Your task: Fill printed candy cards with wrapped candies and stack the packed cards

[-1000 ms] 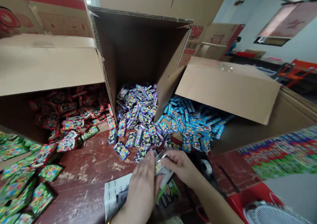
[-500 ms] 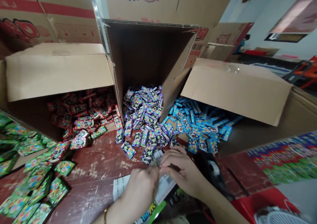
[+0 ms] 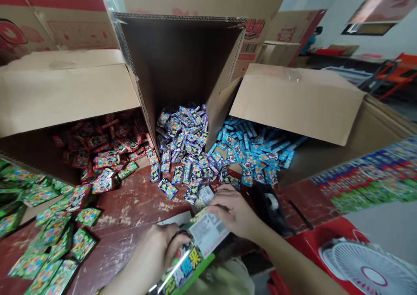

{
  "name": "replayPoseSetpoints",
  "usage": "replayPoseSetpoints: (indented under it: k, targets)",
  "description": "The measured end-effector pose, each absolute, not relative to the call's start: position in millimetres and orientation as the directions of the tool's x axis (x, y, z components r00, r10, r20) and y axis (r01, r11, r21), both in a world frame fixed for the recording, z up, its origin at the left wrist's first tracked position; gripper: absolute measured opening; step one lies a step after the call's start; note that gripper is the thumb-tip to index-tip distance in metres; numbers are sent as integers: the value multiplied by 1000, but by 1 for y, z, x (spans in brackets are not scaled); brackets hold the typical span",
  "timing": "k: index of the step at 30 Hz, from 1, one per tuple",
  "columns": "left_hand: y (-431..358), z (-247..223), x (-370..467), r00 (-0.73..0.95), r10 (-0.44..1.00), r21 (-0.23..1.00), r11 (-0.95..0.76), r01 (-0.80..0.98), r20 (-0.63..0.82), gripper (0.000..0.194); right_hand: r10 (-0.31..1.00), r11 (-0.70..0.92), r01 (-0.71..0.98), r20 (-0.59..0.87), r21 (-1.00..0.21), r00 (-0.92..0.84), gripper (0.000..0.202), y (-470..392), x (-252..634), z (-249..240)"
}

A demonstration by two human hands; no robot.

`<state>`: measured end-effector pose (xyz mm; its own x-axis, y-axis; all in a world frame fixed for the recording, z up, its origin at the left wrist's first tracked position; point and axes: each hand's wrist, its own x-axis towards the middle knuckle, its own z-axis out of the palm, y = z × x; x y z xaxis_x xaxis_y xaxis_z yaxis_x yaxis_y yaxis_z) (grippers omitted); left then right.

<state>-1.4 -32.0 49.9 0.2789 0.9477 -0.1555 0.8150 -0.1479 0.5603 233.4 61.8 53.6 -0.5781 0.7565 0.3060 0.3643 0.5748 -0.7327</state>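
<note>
So we've got both hands on a shiny printed package point(image 3: 195, 247), left hand point(image 3: 163, 247) on the near end, right hand point(image 3: 233, 210) at the far end. Behind it, purple packets point(image 3: 185, 138) spill from an open carton point(image 3: 182, 60) onto our scratched red surface point(image 3: 130, 203).

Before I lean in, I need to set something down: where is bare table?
The widest bare red tabletop lies between the green packets and the left hand, in front of the red packets. A sliver shows between the tape dispenser and dark rod. It is crowded where purple packets and blue packets heap up.
</note>
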Motion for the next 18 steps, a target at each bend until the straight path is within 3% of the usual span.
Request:
replayPoseSetpoints:
  k: [4,9,10,12,14,16,18]
  targets:
    - [-50,44,-26,283,939,621,-104,777,-197,47,759,563,417,247,-713,-602,23,77,249,61]
    - [-25,43,-2,324,939,696,-157,701,-114,40,543,676,259,229,-690,-808,23,78,218,81]
    - [-17,43,5,297,953,713,-166,681,-62,40,557,659,263,222,-704,-800,20,76,212,84]
    - [-4,41,11,179,981,731,-172,660,68,40,732,540,351,221,-765,-644,10,72,205,85]
    - [4,39,10,28,981,731,-161,663,191,37,892,340,348,182,-874,-414,46,68,204,77]
    - [6,37,6,-67,964,730,-149,667,258,35,918,148,176,68,-973,-391,54,64,203,64]
    - [6,35,4,-108,957,754,-139,642,269,35,890,-17,17,-23,-1000,-455,40,64,200,51]
